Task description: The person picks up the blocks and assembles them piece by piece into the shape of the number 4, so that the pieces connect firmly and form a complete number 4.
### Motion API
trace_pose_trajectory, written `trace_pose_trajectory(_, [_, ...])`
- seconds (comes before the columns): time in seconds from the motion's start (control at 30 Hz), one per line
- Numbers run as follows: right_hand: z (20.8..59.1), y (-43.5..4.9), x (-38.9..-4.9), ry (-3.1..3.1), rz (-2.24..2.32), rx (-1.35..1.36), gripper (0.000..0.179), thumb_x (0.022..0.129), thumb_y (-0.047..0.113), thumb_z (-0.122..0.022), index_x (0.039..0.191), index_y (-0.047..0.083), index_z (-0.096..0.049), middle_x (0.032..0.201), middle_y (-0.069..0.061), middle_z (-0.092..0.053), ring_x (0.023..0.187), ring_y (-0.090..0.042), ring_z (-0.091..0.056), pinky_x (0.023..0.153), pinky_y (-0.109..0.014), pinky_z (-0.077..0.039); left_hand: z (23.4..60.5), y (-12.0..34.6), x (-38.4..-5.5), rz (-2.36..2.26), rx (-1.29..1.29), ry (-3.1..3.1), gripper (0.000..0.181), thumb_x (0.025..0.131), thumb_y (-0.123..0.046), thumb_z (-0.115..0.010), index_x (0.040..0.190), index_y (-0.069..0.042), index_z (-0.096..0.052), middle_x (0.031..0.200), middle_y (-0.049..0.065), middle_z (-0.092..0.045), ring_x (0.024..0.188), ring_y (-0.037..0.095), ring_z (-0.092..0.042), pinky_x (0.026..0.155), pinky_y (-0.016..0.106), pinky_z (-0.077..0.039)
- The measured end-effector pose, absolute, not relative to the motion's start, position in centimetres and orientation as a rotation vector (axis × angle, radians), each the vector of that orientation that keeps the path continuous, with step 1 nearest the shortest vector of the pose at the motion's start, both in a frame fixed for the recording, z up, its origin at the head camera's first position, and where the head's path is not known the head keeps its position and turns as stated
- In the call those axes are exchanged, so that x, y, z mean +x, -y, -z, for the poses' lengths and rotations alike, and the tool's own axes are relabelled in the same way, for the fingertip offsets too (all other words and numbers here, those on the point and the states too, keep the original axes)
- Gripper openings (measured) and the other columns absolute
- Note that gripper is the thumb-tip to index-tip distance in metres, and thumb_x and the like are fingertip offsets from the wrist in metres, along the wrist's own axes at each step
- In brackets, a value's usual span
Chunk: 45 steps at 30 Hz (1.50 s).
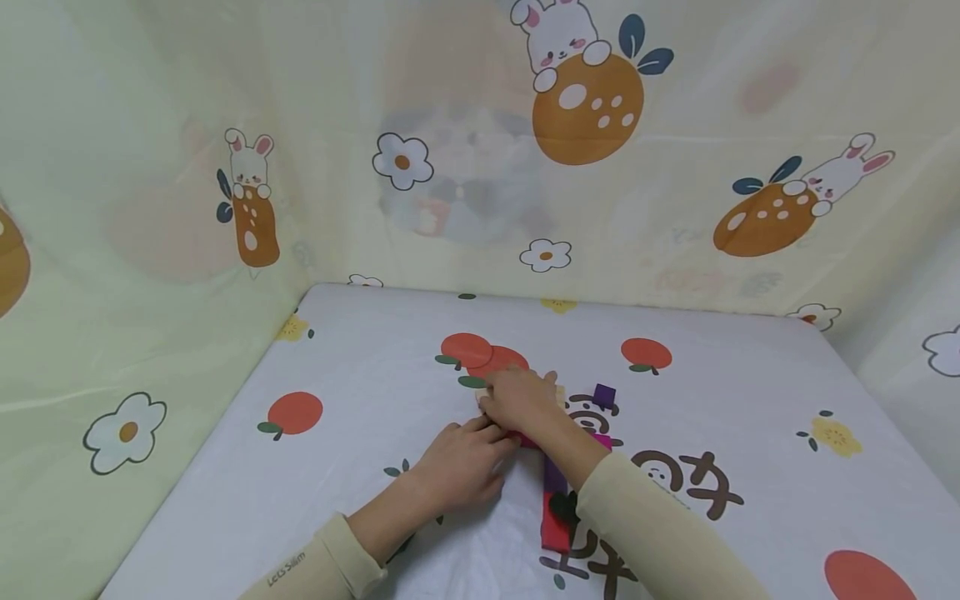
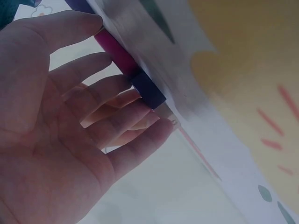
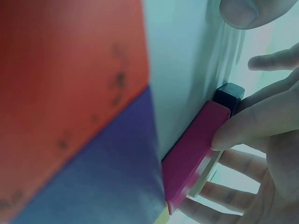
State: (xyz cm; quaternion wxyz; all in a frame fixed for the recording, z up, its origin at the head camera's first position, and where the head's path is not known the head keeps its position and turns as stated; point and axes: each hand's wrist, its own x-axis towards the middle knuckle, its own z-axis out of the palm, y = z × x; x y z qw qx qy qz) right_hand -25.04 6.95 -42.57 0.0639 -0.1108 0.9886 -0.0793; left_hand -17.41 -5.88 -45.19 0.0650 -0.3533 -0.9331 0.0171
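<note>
Both hands meet over a row of small blocks on the printed cloth in the head view. My right hand (image 1: 521,408) bends over the row from the far side. In the right wrist view its thumb presses a magenta block (image 3: 196,154), with fingers behind a pale strip (image 3: 206,175). My left hand (image 1: 461,462) lies on the near side. In the left wrist view its fingertips touch the magenta block (image 2: 117,53) and a dark blue block (image 2: 148,91), fingers loosely extended. A red block (image 1: 555,529) and a purple block (image 1: 555,477) line up beside the right forearm.
A dark purple cube (image 1: 604,396) sits apart, right of the hands. A magenta piece (image 1: 602,440) shows beside the right wrist. The cloth (image 1: 360,358) is printed with fruit, and a patterned curtain (image 1: 322,208) closes off the back.
</note>
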Motion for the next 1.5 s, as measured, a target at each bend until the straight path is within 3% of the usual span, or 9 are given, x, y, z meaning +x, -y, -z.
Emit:
trace_pose_trajectory(0.37, [42.64, -6.94, -25.11, -2.997, 0.213, -0.339, 0.023, 0.099, 0.037, -0.059, 0.105, 0.019, -0.073, 0.110, -0.007, -0.069, 0.114, -0.036, -0.065, 0.113, -0.078, -0.027, 45.32, 5.88, -17.50, -0.043, -1.061, 2.830, 0.043, 0.094, -0.034, -0.072, 0.136, -0.024, -0.067, 0.135, -0.006, -0.067, 0.129, 0.020, -0.060, 0.086, 0.037, -0.059])
trace_pose_trajectory(0.57, [42.78, -6.94, -25.13, -2.989, 0.225, -0.315, 0.024, 0.100, 0.032, -0.057, 0.110, 0.019, -0.075, 0.117, -0.009, -0.070, 0.118, -0.039, -0.065, 0.113, -0.077, -0.029, 45.45, 5.94, -17.45, -0.037, -1.073, 2.795, 0.041, 0.093, -0.033, -0.073, 0.133, -0.024, -0.069, 0.132, -0.006, -0.068, 0.126, 0.019, -0.062, 0.081, 0.034, -0.059])
trace_pose_trajectory(1.0, [42.57, -6.83, -24.97, -2.980, 0.257, -0.318, 0.026, 0.099, 0.030, -0.058, 0.115, 0.017, -0.074, 0.117, -0.010, -0.069, 0.115, -0.040, -0.063, 0.111, -0.075, -0.033, 45.70, 6.03, -17.62, -0.038, -1.079, 2.776, 0.040, 0.093, -0.032, -0.073, 0.132, -0.025, -0.070, 0.131, -0.007, -0.068, 0.124, 0.019, -0.063, 0.075, 0.033, -0.058])
trace_pose_trajectory(1.5, [42.91, -6.90, -25.30, -2.990, 0.206, -0.304, 0.021, 0.097, 0.030, -0.059, 0.104, 0.016, -0.073, 0.110, -0.010, -0.068, 0.104, -0.039, -0.064, 0.102, -0.064, -0.045, 45.41, 6.05, -17.45, -0.043, -1.081, 2.771, 0.038, 0.093, -0.032, -0.072, 0.130, -0.024, -0.070, 0.130, -0.006, -0.069, 0.126, 0.019, -0.062, 0.076, 0.034, -0.058])
